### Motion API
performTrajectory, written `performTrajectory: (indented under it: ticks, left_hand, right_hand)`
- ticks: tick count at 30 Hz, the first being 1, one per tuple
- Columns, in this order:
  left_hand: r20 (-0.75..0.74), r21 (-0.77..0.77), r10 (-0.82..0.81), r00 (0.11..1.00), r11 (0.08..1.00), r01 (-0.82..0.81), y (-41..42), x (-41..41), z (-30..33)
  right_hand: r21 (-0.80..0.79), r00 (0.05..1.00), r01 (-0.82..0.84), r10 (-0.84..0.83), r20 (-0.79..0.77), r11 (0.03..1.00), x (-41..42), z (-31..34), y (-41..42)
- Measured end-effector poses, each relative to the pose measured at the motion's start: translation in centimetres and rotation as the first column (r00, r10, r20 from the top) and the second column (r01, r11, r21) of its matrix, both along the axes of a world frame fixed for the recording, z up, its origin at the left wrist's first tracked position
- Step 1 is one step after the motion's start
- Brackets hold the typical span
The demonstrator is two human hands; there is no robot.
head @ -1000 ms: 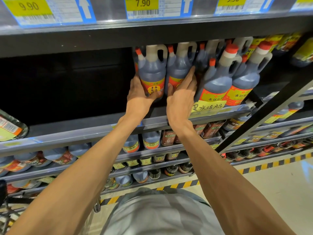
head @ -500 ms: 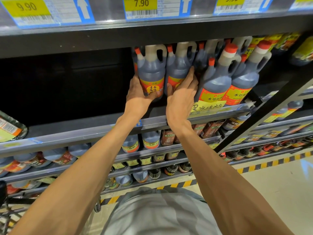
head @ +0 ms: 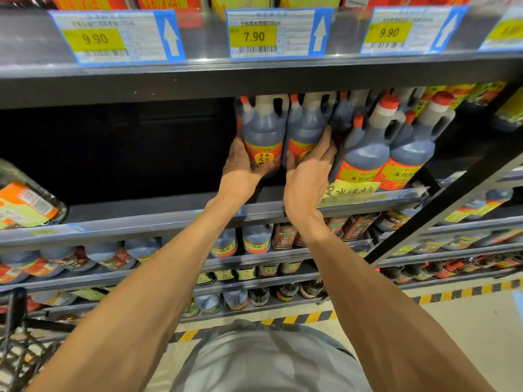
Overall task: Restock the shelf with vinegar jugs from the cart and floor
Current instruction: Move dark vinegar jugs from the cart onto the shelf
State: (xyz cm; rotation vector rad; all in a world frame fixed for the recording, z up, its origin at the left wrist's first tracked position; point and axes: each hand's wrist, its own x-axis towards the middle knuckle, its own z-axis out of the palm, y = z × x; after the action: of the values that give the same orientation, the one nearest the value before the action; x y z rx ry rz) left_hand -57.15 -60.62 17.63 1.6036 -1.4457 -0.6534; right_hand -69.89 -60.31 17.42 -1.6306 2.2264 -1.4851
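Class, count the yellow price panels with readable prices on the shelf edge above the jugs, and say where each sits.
3: a 9.90 tag at the left, a 7.90 tag in the middle, and a 9.90 tag to the right. A fourth tag at the frame's right edge is cut off, unreadable.

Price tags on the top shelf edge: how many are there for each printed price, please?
Blue-framed paper price tags reading 9.90: 2
Blue-framed paper price tag reading 7.90: 1
Price tag cut off at the right edge, unreadable: 1
Total: 4
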Motion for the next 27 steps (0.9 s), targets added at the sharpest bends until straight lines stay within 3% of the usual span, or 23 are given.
performTrajectory:
  ticks: [5, 15, 21, 27]
  left_hand:
    - [-0.008, 0.011, -0.008, 1.000, 1.000, 0.008, 2.1, -0.2, 0.8]
    - [0.280, -0.092, 0.179, 0.943, 0.983, -0.159, 10.2, 3.3, 0.9]
    - [0.429, -0.098, 0.295, 0.854, 0.955, -0.281, 17.9, 10.0, -0.5]
    - [0.528, -0.072, 0.435, 0.729, 0.879, -0.472, 29.0, 19.8, -2.9]
  right_hand:
    - [0.113, 0.995, -0.092, 0.095, -0.022, 0.989, -1.1, 0.7, 0.9]
    - [0.236, 0.903, -0.333, 0.381, -0.200, 0.913, 0.9, 0.4, 7.0]
    - [0.317, 0.612, -0.626, 0.701, -0.367, 0.712, 6.9, 0.8, 10.4]
    - [0.431, 0.253, -0.782, 0.862, -0.440, 0.450, 17.5, 0.7, 16.7]
